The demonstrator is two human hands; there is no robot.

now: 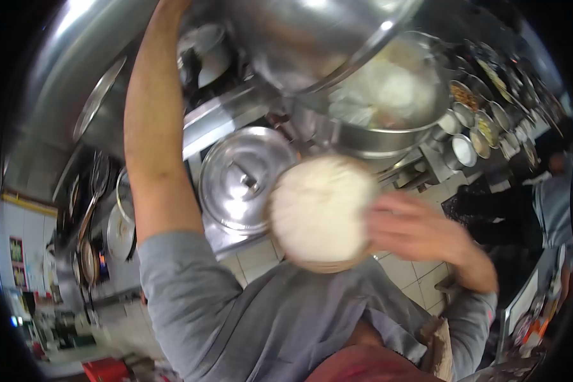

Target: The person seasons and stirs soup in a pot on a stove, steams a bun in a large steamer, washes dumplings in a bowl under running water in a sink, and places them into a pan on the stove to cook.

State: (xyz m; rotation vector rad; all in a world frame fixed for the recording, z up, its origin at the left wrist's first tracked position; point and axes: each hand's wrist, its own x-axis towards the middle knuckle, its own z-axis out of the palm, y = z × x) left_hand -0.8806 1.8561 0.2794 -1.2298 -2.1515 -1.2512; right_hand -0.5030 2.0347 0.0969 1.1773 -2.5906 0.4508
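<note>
My right hand (410,226), smeared by motion, grips the right edge of a round basket (328,266) in front of my apron. A pale, cream-white mass (321,210) fills its top; I cannot tell whether it is food or cloth. My left arm (156,121) reaches up past the top edge, and the hand itself is out of sight. Close to that arm, a large steel dome-shaped lid (312,51) is tilted above a wide steaming pot (382,140). Pale, wrapped-looking contents (388,89) show in the pot through the steam.
A steel pot lid (245,175) lies on the stove left of the basket. Several small bowls of ingredients (481,134) line the right side. A person (547,204) stands at the far right. Pans (121,229) and ladles stand at the left.
</note>
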